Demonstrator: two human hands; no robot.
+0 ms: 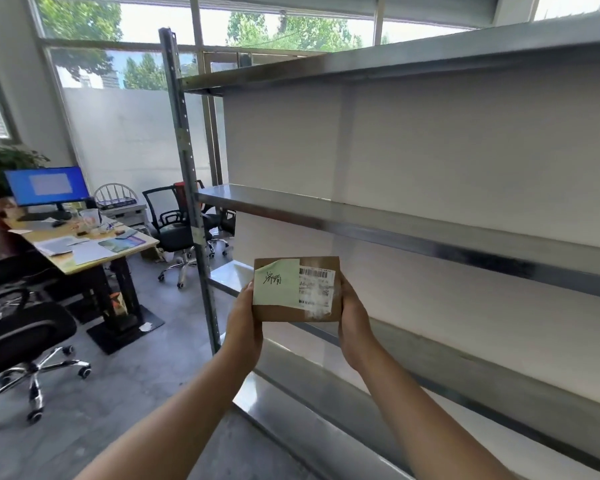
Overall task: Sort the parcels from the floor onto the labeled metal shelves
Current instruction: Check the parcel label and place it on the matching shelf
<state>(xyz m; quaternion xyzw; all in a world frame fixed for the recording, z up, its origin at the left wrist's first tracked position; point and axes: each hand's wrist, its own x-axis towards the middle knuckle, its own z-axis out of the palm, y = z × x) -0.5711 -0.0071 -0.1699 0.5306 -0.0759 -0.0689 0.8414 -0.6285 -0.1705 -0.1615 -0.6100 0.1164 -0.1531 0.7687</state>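
Small flat brown cardboard parcel [297, 289] up in mid-air, face to camera, pinched at both ends: left hand [245, 323] closed on its left edge, right hand [355, 323] closed on the right edge, thumbs on top, fingers wrapped round the back & out of sight. Pale green sticky note [276, 284] w/ dark handwriting covers the parcel's left half; white barcode label [317, 289] sits on the right half, partly under glossy tape.

Just beyond the hands: grey metal shelving unit [413, 233], every tier bare as far as visible, perforated upright post [187, 174] left of the left hand. Further left, a wooden worktop [94, 247] w/ blue-lit monitor [47, 185] & black office chairs [174, 230].

Risks, my read: the note's top corner is curling — could peel off & the sort cue goes. Grip is edge-only, so a one-handed reach could let it slip. Biggest one is wrong tier.

Hard to tell: no shelf labels readable here, handwriting not legible to me, barcode text blurred, shelf cut off right & bottom, floor parcels not in shot.
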